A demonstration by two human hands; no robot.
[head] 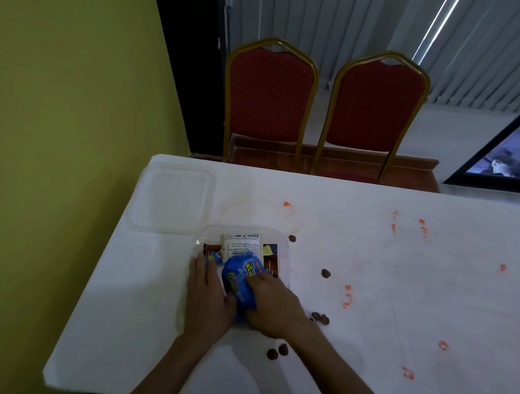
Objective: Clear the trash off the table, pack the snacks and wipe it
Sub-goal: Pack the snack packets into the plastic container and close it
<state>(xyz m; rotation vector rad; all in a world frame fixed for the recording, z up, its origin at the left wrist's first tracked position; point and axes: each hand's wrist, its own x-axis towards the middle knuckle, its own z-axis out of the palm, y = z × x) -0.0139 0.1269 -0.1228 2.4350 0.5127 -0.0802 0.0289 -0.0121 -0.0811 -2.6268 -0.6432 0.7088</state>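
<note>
A clear plastic container (283, 248) sits on the white table (405, 278), left of centre. Inside lie a white snack packet (242, 245) and a dark brown packet (270, 261). A blue snack bag (238, 278) with green lettering rests over the container's near side. My right hand (272, 305) is closed on the blue bag's near end. My left hand (208, 298) lies flat along the container's left side, touching the bag. The container's clear lid (172, 198) lies apart at the table's far left corner.
Small brown crumbs (326, 273) are scattered right of and below the container, with a pair (278, 352) near my right wrist. Orange smears (348, 296) dot the table's right half. Two red chairs (269, 100) stand behind the far edge. A yellow wall is at left.
</note>
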